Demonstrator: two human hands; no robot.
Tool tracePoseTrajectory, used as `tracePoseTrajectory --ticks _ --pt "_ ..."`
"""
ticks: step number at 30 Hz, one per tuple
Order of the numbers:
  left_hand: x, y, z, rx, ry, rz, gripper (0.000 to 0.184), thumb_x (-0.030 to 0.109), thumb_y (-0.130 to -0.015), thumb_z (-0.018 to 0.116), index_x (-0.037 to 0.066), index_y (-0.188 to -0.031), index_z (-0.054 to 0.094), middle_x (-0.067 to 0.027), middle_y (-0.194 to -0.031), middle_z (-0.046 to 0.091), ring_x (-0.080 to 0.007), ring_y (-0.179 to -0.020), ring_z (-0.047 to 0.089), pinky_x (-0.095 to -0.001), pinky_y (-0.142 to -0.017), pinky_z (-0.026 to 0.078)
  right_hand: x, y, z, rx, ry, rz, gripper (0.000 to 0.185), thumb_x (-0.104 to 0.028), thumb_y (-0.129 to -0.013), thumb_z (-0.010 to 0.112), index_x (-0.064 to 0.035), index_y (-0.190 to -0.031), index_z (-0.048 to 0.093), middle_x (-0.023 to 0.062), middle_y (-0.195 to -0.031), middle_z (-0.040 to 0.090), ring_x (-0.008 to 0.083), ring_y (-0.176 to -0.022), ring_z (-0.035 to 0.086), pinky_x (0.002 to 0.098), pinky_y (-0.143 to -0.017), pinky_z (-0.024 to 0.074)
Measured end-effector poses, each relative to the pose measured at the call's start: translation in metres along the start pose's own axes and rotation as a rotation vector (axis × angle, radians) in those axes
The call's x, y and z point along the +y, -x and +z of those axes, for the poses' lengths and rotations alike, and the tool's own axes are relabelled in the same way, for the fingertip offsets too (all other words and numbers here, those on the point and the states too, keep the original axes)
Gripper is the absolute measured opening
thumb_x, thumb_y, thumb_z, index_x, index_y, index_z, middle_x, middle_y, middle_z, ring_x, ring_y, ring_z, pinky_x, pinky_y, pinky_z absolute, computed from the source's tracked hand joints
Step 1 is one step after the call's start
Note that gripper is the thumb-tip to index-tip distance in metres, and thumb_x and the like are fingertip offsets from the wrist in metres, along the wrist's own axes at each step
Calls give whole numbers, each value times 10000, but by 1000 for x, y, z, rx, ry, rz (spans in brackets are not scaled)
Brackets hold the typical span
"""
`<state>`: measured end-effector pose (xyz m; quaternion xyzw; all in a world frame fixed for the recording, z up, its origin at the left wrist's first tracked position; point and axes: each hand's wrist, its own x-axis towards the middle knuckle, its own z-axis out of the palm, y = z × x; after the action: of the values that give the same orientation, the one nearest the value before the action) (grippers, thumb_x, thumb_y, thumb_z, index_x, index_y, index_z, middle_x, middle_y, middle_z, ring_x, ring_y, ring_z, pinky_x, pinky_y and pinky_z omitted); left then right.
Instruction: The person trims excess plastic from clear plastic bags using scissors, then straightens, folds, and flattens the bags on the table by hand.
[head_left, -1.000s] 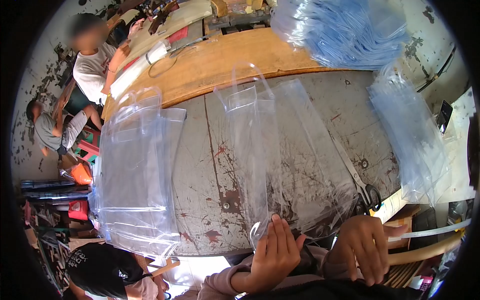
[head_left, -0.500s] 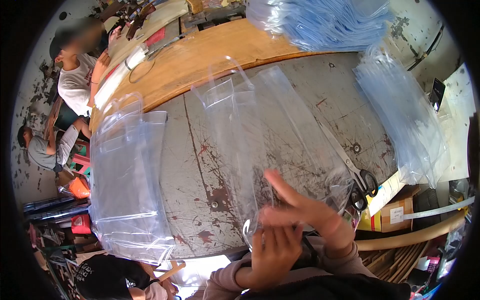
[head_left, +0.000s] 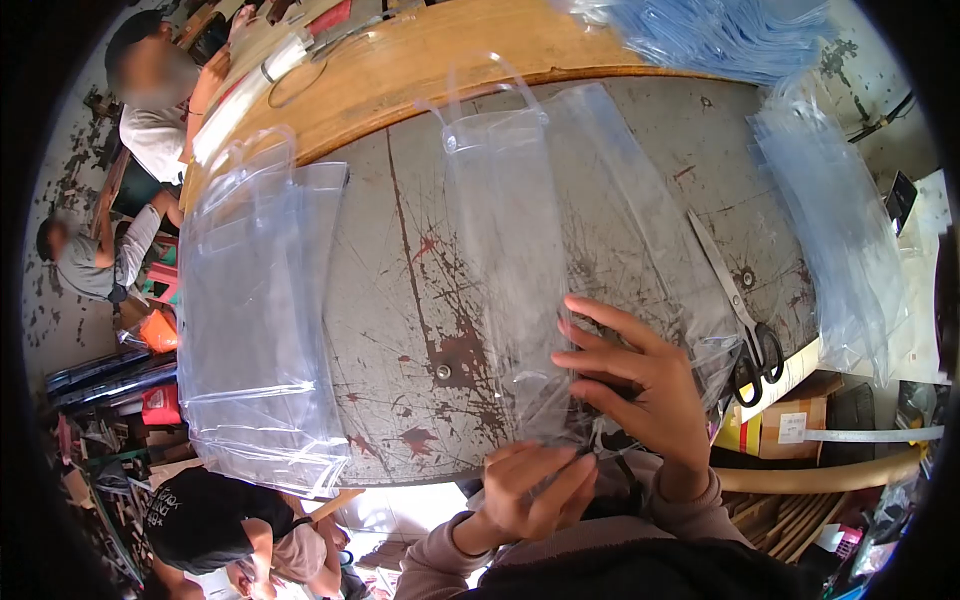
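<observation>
A clear plastic bag (head_left: 505, 220) with a looped handle lies lengthwise on the grey scratched table (head_left: 400, 330). At its near end my left hand (head_left: 535, 487) has its fingers curled on the plastic, slightly blurred. My right hand (head_left: 640, 385) rests on the bag's right edge, fingers spread. Another clear sheet (head_left: 640, 190) lies just right of the bag, partly under my right hand. Black-handled scissors (head_left: 745, 320) lie partly open to the right of that hand.
Stacked clear bags (head_left: 255, 310) lie at the left, bluish plastic pieces (head_left: 840, 220) at the right. A larger bluish pile (head_left: 720, 35) sits on the wooden board (head_left: 420, 75) behind. Other people are at the left: one upper left (head_left: 155, 95), one seated (head_left: 85, 255), one lower left (head_left: 200, 520).
My right hand has come from the right onto the bag, fingers spread. My left hand has gone from flat to curled at the near end. The bag's near end has narrowed and its top has flattened.
</observation>
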<state>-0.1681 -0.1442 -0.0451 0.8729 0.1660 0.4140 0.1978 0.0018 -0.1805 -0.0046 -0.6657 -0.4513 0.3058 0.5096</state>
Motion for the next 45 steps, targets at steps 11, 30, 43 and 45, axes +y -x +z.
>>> tracePoseTrajectory --ticks 11,30,43,45 --pt "-2 -15 5 -127 -47 -136 181 77 -624 747 123 -790 692 31 -870 609 -144 -752 562 -327 -723 439 11 -3 3 47 -8 76 249 75 -790 601 -27 -1004 680 111 -1310 523 232 -1069 617 286 -807 550" --pt "7 -32 -8 746 1123 -1000 585 253 -905 406 -10 -1405 256 -215 -1423 329 -365 -1307 352 -520 -1060 334 -18 46 -25 24 428 -485 382 -346 -841 602 -96 -1128 633 146 -1230 555 302 -1148 538 386 -901 455" --pt "11 -25 -29 548 1081 -729 666 339 -886 461 34 -1436 243 -230 -1490 205 -359 -1380 225 -524 -1082 253 3 47 8 186 392 -250 286 -159 -905 532 -66 -1168 597 152 -1185 604 258 -1019 630 386 -871 492" --pt "-15 -17 -38 443 794 -526 597 375 -908 442 -7 -1364 390 -233 -1468 276 -379 -1379 227 -543 -1079 235 22 46 -3 306 41 -103 338 -221 -965 477 -14 -1227 528 195 -1141 616 252 -942 658 383 -813 537"
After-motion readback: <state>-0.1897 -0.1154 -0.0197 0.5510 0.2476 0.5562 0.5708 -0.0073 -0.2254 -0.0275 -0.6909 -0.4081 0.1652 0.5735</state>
